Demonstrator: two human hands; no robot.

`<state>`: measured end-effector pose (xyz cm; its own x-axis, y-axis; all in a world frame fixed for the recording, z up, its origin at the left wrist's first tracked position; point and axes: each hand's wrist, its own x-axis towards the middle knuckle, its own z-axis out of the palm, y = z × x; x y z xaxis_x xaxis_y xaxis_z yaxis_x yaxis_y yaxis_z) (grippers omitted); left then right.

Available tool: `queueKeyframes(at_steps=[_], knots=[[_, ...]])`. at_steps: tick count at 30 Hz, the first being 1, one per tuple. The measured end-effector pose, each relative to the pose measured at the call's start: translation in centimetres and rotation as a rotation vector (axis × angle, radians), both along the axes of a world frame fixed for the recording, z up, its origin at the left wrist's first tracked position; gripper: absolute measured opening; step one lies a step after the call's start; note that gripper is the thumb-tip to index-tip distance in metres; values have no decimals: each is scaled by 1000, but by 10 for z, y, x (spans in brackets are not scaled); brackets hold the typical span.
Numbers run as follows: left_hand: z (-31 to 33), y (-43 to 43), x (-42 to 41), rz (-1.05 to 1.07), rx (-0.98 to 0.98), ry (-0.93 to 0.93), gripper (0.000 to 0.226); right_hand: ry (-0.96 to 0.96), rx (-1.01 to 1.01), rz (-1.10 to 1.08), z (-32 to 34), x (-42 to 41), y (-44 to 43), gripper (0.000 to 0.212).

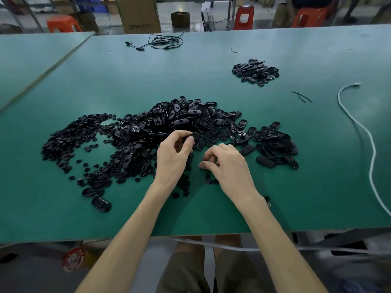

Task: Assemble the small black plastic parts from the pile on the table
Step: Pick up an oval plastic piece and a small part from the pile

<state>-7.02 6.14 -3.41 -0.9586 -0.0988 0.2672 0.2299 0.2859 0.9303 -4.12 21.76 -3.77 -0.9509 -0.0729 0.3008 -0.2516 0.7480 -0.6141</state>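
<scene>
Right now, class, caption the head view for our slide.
Left hand pinches an oval part beside the black pile; right hand curls low over the table.

Fig.: my head-cam view, bkgd only. Green work table (296, 187) fills the centre. A 2nd green table (31, 58) abuts it at 10 o'clock, w/ the seam running diagonally. Beyond the far edge is a grey glossy floor (169, 9) that reflects pale light. At 12 o'clock stands a lg cardboard box (138, 15), w/ a small brown box (180, 19) at its 3 o'clock. I count three orange plastic stools: at 11 (62, 23), 1 (243, 17) and 2 (310, 17). Blue bins (93, 4) sit approx. 11–12, far back.
</scene>
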Motion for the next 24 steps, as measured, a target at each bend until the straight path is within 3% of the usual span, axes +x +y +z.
queueKeyframes(at_steps=[7, 15, 20, 24], knots=[[-2, -2, -1, -39, 64, -5, 20, 56, -20, 32, 0, 2, 0, 12], [-7, -4, -4, -1, 50, -27, 32, 56, -29, 66, 0, 2, 0, 26], [-10, -5, -6, 17, 42, -40, 34, 135, 41, -57, 1, 1, 1, 28], [-12, -5, -8, 27, 31, -38, 33, -25, -1, -109, -2, 0, 3, 25]])
